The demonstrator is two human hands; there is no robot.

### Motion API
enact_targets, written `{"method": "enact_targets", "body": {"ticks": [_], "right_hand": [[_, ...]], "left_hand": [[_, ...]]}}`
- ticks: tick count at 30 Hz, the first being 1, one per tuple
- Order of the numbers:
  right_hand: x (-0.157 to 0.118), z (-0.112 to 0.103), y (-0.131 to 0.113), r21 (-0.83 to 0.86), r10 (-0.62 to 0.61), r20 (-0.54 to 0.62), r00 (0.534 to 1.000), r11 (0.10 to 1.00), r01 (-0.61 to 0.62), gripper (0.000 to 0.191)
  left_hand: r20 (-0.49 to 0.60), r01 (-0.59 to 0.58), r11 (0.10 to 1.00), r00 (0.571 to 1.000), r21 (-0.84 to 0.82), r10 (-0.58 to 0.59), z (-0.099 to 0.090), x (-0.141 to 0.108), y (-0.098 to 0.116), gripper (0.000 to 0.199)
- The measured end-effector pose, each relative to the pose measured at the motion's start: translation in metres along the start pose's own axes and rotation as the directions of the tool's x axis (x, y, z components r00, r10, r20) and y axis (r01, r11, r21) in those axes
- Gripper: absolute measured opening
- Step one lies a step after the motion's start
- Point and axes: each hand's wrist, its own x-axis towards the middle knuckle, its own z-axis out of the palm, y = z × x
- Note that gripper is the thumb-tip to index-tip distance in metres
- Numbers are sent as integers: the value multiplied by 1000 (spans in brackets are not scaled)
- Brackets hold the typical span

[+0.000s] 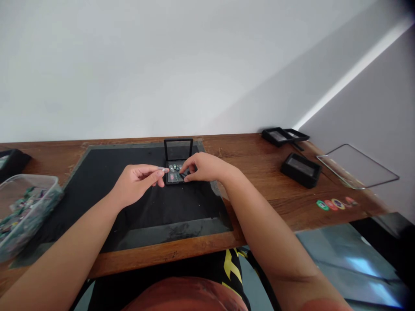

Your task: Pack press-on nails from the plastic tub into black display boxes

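A small black case (pixel 175 183) stands on the dark mat with its clear-windowed lid (pixel 179 149) raised at the back. Several small pieces, some greenish and one pinkish, lie inside it. My left hand (pixel 140 181) is just left of the case, thumb and forefinger pinched on a small clear piece (pixel 164 169) that is too small to name. Over the right side of the case, my right hand (pixel 201 166) reaches in with its fingers curled together. What those fingertips hold, if anything, is hidden.
A clear plastic tub (pixel 52 183) of small packets stands at the left. Black cases (pixel 301 169) lie on the wooden table's right side, near a thin metal frame (pixel 358 166) and several round coloured discs (pixel 337 204). The dark mat (pixel 136 216) reaches the front edge.
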Motion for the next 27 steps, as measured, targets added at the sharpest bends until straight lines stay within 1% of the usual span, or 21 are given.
{"method": "enact_targets", "body": {"ticks": [3, 7, 11, 13, 15, 18, 21, 23, 24, 27], "right_hand": [[-1, 1, -1, -14, 6, 3, 1000, 1000, -6, 28], [-2, 0, -2, -27, 3, -9, 1000, 1000, -3, 28], [-5, -2, -5, -43, -12, -23, 1000, 999, 11, 27], [-7, -3, -6, -16, -57, -69, 996, 998, 57, 26], [-9, -3, -8, 56, -140, -146, 979, 987, 149, 28], [-9, 1, -11, 155, -264, -258, 929, 938, 309, 35], [-8, 5, -15, 168, -355, -314, 880, 892, 420, 37], [-6, 8, -17, 145, -396, -330, 857, 876, 460, 33], [-5, 10, -18, 133, -405, -330, 853, 875, 466, 30], [-5, 12, -23, 109, -404, -315, 859, 884, 455, 24]], "left_hand": [[-3, -23, 1000, 1000, 11, 23, 1, 0, 0, 35], [37, -28, 998, 999, -53, 30, 3, -1, -2, 28], [63, -38, 994, 997, -104, 45, 4, 0, -3, 29], [67, -30, 987, 997, -157, 41, 4, 1, -2, 29], [86, -7, 978, 996, -210, 26, 4, 1, 0, 30], [133, 8, 973, 991, -229, 23, 5, 2, 0, 32], [175, -8, 976, 983, -218, 47, 7, 2, 0, 33], [193, -20, 981, 980, -195, 58, 7, 3, 0, 34], [196, -22, 984, 979, -176, 56, 7, 3, -1, 35], [193, -5, 995, 981, -96, 23, 4, 2, 0, 36]]}}
